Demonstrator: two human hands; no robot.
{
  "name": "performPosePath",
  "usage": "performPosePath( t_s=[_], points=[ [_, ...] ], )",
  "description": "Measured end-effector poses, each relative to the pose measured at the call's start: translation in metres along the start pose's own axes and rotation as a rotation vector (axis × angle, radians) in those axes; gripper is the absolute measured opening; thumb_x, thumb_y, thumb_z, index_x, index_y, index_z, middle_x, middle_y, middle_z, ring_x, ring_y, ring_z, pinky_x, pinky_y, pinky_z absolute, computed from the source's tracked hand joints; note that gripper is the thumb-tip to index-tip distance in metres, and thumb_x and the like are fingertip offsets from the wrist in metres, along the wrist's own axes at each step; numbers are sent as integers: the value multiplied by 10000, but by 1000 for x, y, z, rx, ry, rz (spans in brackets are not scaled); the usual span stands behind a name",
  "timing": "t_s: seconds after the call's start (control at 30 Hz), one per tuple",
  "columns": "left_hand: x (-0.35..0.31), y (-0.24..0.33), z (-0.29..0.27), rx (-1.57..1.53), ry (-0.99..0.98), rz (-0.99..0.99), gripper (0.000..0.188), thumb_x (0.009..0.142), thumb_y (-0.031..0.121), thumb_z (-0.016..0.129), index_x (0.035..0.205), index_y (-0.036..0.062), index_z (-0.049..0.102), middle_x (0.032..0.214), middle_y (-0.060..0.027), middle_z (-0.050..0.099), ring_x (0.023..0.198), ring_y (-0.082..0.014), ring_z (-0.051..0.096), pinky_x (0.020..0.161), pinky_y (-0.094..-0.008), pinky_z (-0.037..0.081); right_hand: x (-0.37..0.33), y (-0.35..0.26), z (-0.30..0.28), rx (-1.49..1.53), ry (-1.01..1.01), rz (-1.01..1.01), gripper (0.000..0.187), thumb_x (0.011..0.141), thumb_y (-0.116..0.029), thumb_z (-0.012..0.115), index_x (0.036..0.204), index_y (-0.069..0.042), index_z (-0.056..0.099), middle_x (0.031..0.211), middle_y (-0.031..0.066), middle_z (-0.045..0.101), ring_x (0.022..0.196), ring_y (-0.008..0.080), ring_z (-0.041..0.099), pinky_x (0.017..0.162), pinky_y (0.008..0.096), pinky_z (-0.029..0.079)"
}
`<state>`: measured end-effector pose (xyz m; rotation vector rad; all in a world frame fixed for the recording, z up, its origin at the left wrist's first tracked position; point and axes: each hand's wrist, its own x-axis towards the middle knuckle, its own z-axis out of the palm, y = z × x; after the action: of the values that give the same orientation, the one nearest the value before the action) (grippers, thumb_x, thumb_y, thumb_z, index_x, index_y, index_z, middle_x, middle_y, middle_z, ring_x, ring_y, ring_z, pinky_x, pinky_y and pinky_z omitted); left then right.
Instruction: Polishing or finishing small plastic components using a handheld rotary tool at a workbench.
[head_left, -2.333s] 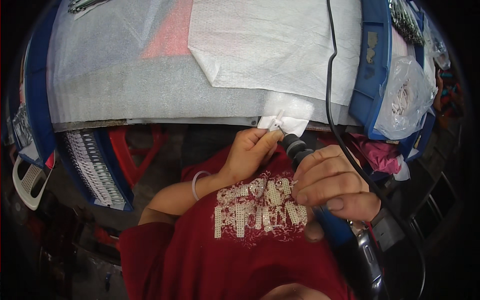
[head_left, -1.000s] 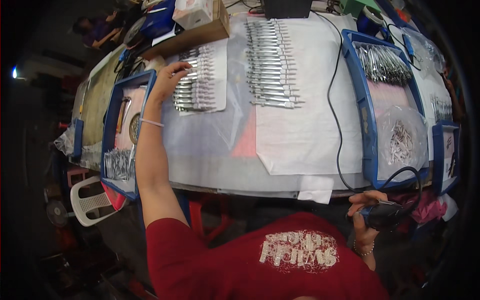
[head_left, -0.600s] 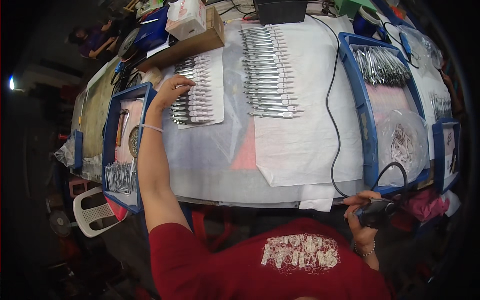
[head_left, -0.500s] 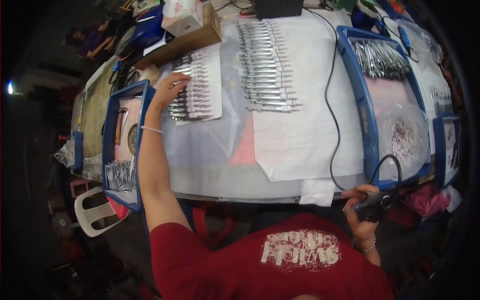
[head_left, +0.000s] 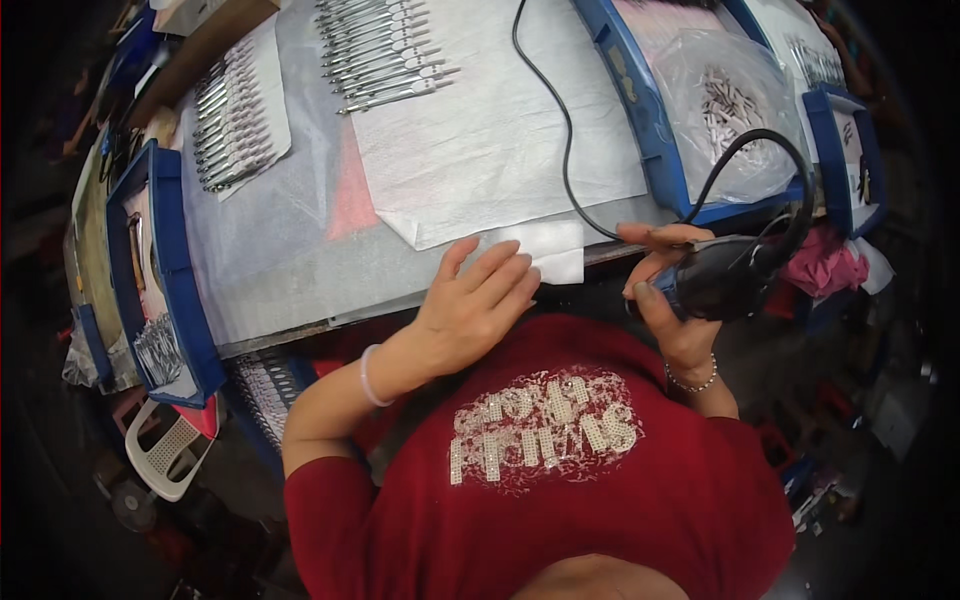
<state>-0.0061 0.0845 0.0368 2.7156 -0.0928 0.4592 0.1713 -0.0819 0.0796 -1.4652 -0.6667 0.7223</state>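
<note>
My left hand (head_left: 472, 318) hovers over the table's front edge beside a small folded white cloth (head_left: 552, 250). Its fingers are stretched and slightly apart, and nothing shows in them. At the front right, my right hand (head_left: 680, 318) is wrapped round a black corded hand tool (head_left: 728, 276); its exact kind is not clear. The fingers and the tool's body partly hide each other. A row of slim silver metal rods with flat, broader ends (head_left: 385, 55) lies on a white sheet (head_left: 470, 160). A second row of similar rods (head_left: 232, 120) is on a smaller white sheet at the left.
A black cord (head_left: 566, 130) runs across the white sheet toward the tool. On the right, a blue tray (head_left: 650, 150) holds a clear bag of small pinkish pieces (head_left: 728, 105). Another blue tray (head_left: 185, 270) with metal rods stands left. A white plastic chair (head_left: 165, 455) is below it.
My left hand has left the left row of rods and come back toward my body at the front edge. The view has shifted right and nearer; the right hand still grips the black tool.
</note>
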Motion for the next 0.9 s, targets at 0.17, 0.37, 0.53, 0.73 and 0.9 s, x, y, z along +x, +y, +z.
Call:
performPosePath(
  t_s=[0.17,0.37,0.53,0.73,0.9],
  points=[
    [4,13,21,99,-81,-156,426,711,250,746,1072,61,623,1174,-103,537,1196,-256,458,981,-488,290,-11,2,-11,-25,-7,-42,423,720,56,719,1092,42,519,1081,176,648,670,50,573,630,190,468],
    [14,24,27,149,-72,-240,449,700,199,762,1107,86,609,1185,-99,526,1170,-285,464,962,-488,299,-12,4,-20,35,38,-58,440,716,64,722,1102,36,512,1093,186,642,681,56,571,640,200,474],
    [14,29,25,142,-42,-280,409,706,205,752,1078,90,624,1159,-99,539,1181,-270,461,972,-481,283,-9,5,-25,29,11,-51,460,716,71,721,1119,26,505,1101,185,639,675,56,562,645,211,477],
    [9,21,19,134,6,-303,390,723,153,727,1093,91,619,1130,-91,549,1137,-266,494,961,-473,295,-4,3,-30,30,3,-22,470,739,71,700,1152,10,484,1110,187,629,662,54,543,657,207,471],
    [12,12,12,47,-50,-302,306,744,90,691,1043,72,626,1046,-82,563,1060,-251,536,918,-442,342,4,-1,-27,81,-37,-50,507,758,56,684,1199,-17,446,1137,183,610,671,56,536,665,208,467]
  ],
)
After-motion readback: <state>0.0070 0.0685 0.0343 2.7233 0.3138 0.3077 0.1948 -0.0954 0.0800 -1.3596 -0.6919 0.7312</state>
